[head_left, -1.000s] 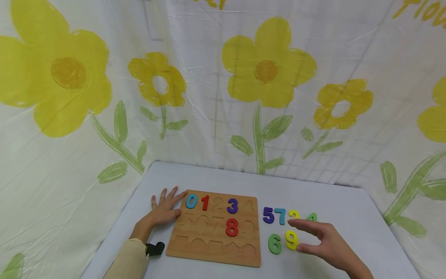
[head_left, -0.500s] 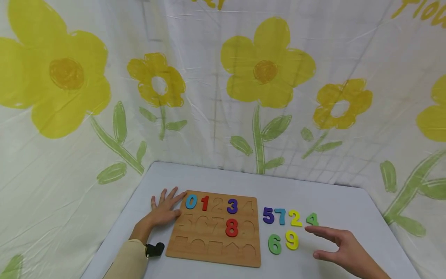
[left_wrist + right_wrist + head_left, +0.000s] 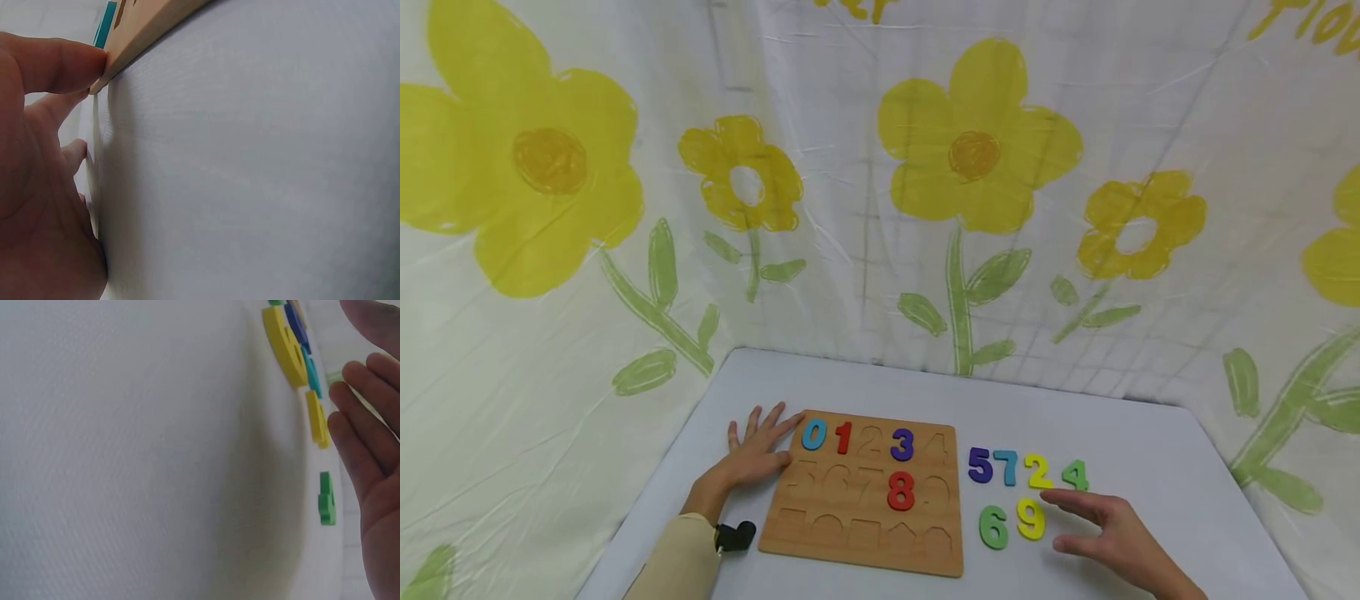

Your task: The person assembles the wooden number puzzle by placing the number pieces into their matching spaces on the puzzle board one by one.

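The zero (image 3: pixel 807 436) and seven (image 3: pixel 1008 472) are light blue, the one (image 3: pixel 844 438) and eight (image 3: pixel 901 490) red, the three (image 3: pixel 907 446) and five (image 3: pixel 981 464) purple, the two (image 3: pixel 1040 472) and nine (image 3: pixel 1040 518) yellow, the four (image 3: pixel 1080 478) and six (image 3: pixel 985 527) green. The board (image 3: pixel 859 510) is light brown, the surface (image 3: pixel 865 385) is white. The white cloth (image 3: pixel 835 275) has a pattern of yellow flowers (image 3: pixel 1026 196) with green leaves (image 3: pixel 998 277).

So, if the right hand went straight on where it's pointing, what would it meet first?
Probably the yellow 9, which lies just ahead of the right hand in the head view. How high the hand hovers is unclear, so it might pass over.
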### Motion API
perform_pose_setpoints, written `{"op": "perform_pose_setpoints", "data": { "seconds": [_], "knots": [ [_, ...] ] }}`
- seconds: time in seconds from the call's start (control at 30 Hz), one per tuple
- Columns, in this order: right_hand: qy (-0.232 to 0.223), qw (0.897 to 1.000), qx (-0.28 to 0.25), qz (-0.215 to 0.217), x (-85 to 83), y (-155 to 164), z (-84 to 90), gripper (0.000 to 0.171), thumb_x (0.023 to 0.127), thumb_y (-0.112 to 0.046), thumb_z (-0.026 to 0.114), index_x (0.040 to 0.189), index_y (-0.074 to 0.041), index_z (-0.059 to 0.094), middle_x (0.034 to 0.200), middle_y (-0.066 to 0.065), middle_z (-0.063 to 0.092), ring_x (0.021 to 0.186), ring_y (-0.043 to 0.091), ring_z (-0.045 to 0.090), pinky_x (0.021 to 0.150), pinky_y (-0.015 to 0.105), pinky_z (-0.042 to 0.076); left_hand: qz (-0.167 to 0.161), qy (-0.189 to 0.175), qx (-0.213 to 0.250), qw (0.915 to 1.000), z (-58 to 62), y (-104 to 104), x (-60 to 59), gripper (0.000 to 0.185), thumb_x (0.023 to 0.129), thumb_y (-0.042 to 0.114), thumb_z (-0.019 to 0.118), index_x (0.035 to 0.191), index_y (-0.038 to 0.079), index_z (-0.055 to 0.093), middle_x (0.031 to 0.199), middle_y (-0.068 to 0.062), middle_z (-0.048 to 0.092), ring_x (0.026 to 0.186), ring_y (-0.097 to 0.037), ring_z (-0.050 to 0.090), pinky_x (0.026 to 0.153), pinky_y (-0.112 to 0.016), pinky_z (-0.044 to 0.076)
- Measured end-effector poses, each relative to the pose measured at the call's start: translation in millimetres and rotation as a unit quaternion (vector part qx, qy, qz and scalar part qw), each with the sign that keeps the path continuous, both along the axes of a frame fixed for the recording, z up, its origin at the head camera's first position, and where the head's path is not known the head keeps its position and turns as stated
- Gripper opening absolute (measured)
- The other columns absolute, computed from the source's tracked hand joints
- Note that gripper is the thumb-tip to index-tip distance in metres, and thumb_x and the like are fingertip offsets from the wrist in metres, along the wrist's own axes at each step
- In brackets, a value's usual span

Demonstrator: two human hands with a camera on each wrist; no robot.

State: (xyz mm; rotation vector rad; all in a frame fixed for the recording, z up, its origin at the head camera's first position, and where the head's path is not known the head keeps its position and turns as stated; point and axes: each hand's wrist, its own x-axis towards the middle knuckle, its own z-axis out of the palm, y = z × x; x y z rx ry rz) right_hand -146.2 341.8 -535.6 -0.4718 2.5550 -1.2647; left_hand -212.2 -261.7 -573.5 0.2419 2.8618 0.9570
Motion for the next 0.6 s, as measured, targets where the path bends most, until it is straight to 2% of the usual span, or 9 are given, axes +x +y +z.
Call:
{"op": "perform_pose_setpoints", "data": {
  "seconds": [0.13, 0.27, 0.43, 0.6],
  "knots": [
    [0.004, 1.0, 0.021, 0.0, -4.2, -3, -7.3, 0.058, 0.089, -0.034, 0.092, 0.141, -0.015, 0.075, 0.141, 0.005, 0.076, 0.126, -0.01, 0.065, 0.101, 0.012, 0.052, 0.0, 0.006, 0.002, 1.0, -1.5, 0, -0.4, 0.073, 0.095, 0.023, 0.062, 0.167, 0.019, 0.046, 0.18, -0.027, 0.02, 0.164, -0.061, -0.004, 0.119, -0.082, -0.019],
    [0.011, 0.999, 0.041, 0.002, -7.0, -6, -13.6, 0.06, 0.085, -0.037, 0.094, 0.139, -0.017, 0.076, 0.139, 0.002, 0.077, 0.126, -0.007, 0.066, 0.101, 0.012, 0.053, -0.006, 0.001, 0.01, 0.9999, 6.7, 1, 2.8, 0.074, 0.095, 0.025, 0.064, 0.166, 0.022, 0.047, 0.18, -0.027, 0.02, 0.163, -0.062, -0.005, 0.118, -0.083, -0.02],
    [0.045, 0.996, 0.082, 0.009, -8.5, -9, -17.3, 0.061, 0.084, -0.042, 0.094, 0.138, -0.02, 0.077, 0.137, -0.002, 0.078, 0.126, -0.003, 0.068, 0.101, 0.016, 0.055, -0.005, -0.018, 0.003, 0.9998, 17.5, 4, 6.4, 0.074, 0.096, 0.022, 0.064, 0.168, 0.019, 0.046, 0.181, -0.026, 0.018, 0.164, -0.061, -0.006, 0.118, -0.083, -0.02],
    [0.073, 0.99, 0.12, 0.008, -8.3, -13, -18.4, 0.061, 0.083, -0.045, 0.094, 0.137, -0.022, 0.077, 0.135, -0.005, 0.079, 0.124, 0.001, 0.07, 0.1, 0.02, 0.058, -0.007, -0.008, 0.017, 0.9998, 12.0, 1, 5.0, 0.073, 0.095, 0.024, 0.065, 0.167, 0.021, 0.048, 0.18, -0.026, 0.019, 0.164, -0.061, -0.005, 0.118, -0.083, -0.021]
  ]
}}
